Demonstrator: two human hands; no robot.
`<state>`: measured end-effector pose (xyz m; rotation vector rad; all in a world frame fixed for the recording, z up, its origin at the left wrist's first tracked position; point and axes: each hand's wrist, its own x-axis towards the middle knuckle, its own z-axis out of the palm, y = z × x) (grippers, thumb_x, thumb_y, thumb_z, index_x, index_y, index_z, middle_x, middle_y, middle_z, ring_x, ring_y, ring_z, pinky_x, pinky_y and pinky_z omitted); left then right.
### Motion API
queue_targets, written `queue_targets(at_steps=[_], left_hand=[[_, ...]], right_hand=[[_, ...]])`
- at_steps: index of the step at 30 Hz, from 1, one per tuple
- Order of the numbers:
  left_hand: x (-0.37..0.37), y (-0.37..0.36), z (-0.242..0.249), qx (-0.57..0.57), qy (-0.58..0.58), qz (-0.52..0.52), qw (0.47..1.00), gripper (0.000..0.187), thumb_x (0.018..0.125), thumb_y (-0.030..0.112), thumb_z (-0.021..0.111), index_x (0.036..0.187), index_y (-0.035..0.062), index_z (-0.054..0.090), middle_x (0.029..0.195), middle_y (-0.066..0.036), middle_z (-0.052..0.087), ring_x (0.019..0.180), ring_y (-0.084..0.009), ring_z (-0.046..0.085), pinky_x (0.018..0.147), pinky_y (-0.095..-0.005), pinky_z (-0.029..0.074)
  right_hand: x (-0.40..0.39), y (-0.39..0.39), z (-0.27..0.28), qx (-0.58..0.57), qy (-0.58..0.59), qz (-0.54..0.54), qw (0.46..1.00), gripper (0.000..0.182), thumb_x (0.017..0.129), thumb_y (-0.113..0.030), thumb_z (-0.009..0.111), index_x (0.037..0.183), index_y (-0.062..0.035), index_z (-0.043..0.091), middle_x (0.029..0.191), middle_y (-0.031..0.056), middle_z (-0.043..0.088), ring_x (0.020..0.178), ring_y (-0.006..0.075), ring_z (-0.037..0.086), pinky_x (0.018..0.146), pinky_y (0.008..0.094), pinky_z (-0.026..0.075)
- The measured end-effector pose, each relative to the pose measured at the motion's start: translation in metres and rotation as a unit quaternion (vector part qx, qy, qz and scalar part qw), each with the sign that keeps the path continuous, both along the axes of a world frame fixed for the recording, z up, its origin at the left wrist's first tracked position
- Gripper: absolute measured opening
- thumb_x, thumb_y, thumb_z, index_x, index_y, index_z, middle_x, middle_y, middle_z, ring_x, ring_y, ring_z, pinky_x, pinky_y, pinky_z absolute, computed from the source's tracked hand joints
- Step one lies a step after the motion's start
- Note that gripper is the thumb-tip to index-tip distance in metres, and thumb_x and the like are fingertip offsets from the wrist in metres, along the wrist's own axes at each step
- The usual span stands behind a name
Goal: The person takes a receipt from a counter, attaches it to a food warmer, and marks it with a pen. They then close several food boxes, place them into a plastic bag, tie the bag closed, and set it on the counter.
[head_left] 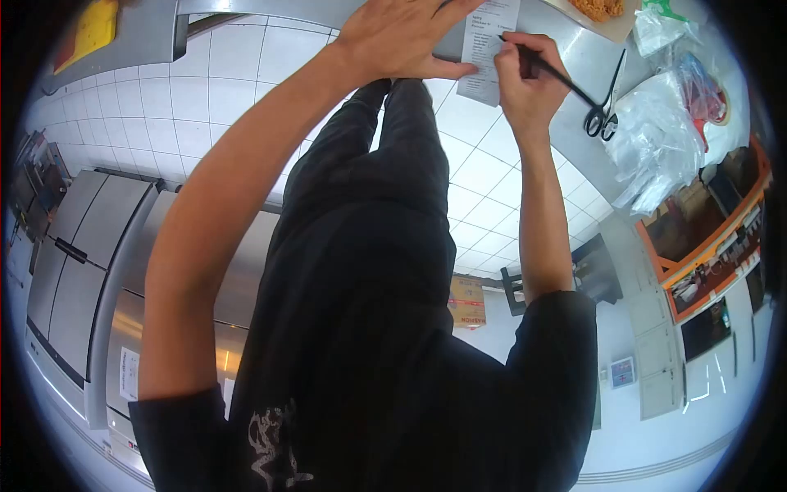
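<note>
A long printed paper slip [478, 82] lies on the metal counter [574, 123], its lower end reaching the counter's edge. My left hand [402, 37] is spread beside the slip, with the thumb stretched out onto its left edge. Some of its fingertips are cut off by the top of the view. My right hand [533, 82] is closed around a black pen [545, 66], whose tip is at the slip's printed text. Just right of this hand, black-handled scissors [605, 119] rest on the counter.
Clear plastic bags [660, 131] lie right of the scissors. Fried food [598, 8] sits in a tray at the top. A yellow item [94, 29] is at the upper left. Steel cabinets [90, 246] stand at left, a cardboard box [467, 302] on the floor, and an orange-framed shelf [713, 246] at right.
</note>
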<state>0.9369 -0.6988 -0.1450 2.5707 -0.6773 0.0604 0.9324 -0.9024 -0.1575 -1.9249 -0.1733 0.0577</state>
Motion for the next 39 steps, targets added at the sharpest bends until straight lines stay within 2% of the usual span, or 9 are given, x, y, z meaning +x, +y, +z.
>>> queue_targets(at_steps=[5,12,17,21,23,24,27,31,39], left_hand=[[-0.001,-0.006,-0.002,0.038,-0.024,0.022,0.999,0.089,0.075,0.062,0.066,0.138,0.0031,0.047,0.137,-0.013,0.047,0.127,-0.0288,0.042,0.102,-0.0481,0.032],[-0.003,-0.007,-0.005,0.016,-0.055,0.012,0.998,0.088,0.073,0.058,0.069,0.138,0.0037,0.048,0.134,-0.014,0.048,0.124,-0.0297,0.043,0.099,-0.0473,0.033],[-0.005,-0.007,-0.008,0.041,-0.071,-0.009,0.997,0.080,0.073,0.060,0.070,0.136,0.0135,0.052,0.136,-0.016,0.047,0.124,-0.0329,0.042,0.099,-0.0495,0.032],[-0.005,-0.006,-0.006,0.037,-0.057,0.000,0.998,0.080,0.075,0.062,0.068,0.138,0.0160,0.052,0.138,-0.016,0.046,0.125,-0.0334,0.041,0.100,-0.0502,0.031],[-0.006,-0.009,-0.003,0.062,-0.063,0.009,0.996,0.083,0.075,0.064,0.066,0.141,0.0152,0.050,0.138,-0.016,0.045,0.126,-0.0325,0.041,0.101,-0.0492,0.031],[-0.006,-0.009,-0.004,0.063,-0.067,0.010,0.996,0.083,0.075,0.064,0.066,0.141,0.0152,0.050,0.138,-0.016,0.045,0.126,-0.0325,0.041,0.101,-0.0492,0.031],[-0.008,-0.009,-0.003,0.059,-0.063,0.013,0.996,0.086,0.075,0.065,0.066,0.143,0.0137,0.048,0.138,-0.016,0.045,0.125,-0.0318,0.041,0.100,-0.0487,0.031],[-0.008,-0.011,-0.001,0.071,-0.061,0.012,0.996,0.088,0.075,0.064,0.066,0.142,0.0106,0.048,0.138,-0.015,0.046,0.124,-0.0309,0.042,0.098,-0.0479,0.032],[-0.008,-0.010,0.002,0.058,-0.082,0.007,0.995,0.088,0.073,0.062,0.068,0.136,0.0026,0.050,0.134,-0.012,0.050,0.121,-0.0283,0.045,0.097,-0.0443,0.034]], right_hand=[[-0.007,-0.009,-0.002,0.052,0.005,-0.033,0.998,0.014,0.083,-0.001,0.066,0.098,-0.0006,0.065,0.075,0.0009,0.063,0.059,0.0014,0.050,0.053,0.0169,0.039],[-0.007,-0.019,-0.008,-0.097,-0.148,0.019,0.984,0.016,0.087,-0.005,0.066,0.103,-0.0036,0.069,0.082,0.0070,0.069,0.065,0.0102,0.063,0.059,0.0221,0.049],[-0.006,-0.021,-0.011,-0.038,-0.120,0.004,0.992,0.014,0.089,-0.008,0.066,0.102,-0.0043,0.069,0.083,0.0039,0.070,0.063,0.0076,0.060,0.058,0.0204,0.047],[-0.002,-0.023,-0.014,-0.030,-0.096,0.006,0.995,0.014,0.089,-0.008,0.065,0.102,-0.0036,0.068,0.082,0.0031,0.067,0.062,0.0064,0.057,0.056,0.0212,0.045],[-0.001,-0.024,-0.014,-0.003,-0.146,-0.044,0.988,0.014,0.090,-0.007,0.063,0.103,-0.0020,0.067,0.085,0.0050,0.065,0.065,0.0079,0.058,0.057,0.0223,0.046],[-0.003,-0.026,-0.008,-0.047,-0.121,-0.052,0.990,0.014,0.091,-0.006,0.061,0.103,-0.0008,0.066,0.087,0.0063,0.064,0.067,0.0100,0.060,0.058,0.0229,0.047],[-0.001,-0.023,-0.008,-0.039,-0.151,-0.051,0.987,0.015,0.092,-0.006,0.060,0.104,-0.0005,0.066,0.088,0.0069,0.065,0.067,0.0110,0.061,0.059,0.0235,0.048],[-0.003,-0.024,-0.004,-0.024,-0.124,0.019,0.992,0.016,0.093,-0.007,0.060,0.105,-0.0021,0.068,0.088,0.0063,0.070,0.065,0.0094,0.059,0.058,0.0222,0.045],[-0.003,-0.021,-0.004,-0.023,-0.124,-0.001,0.992,0.015,0.093,-0.009,0.061,0.105,-0.0022,0.068,0.085,0.0047,0.070,0.063,0.0066,0.055,0.057,0.0220,0.044]])
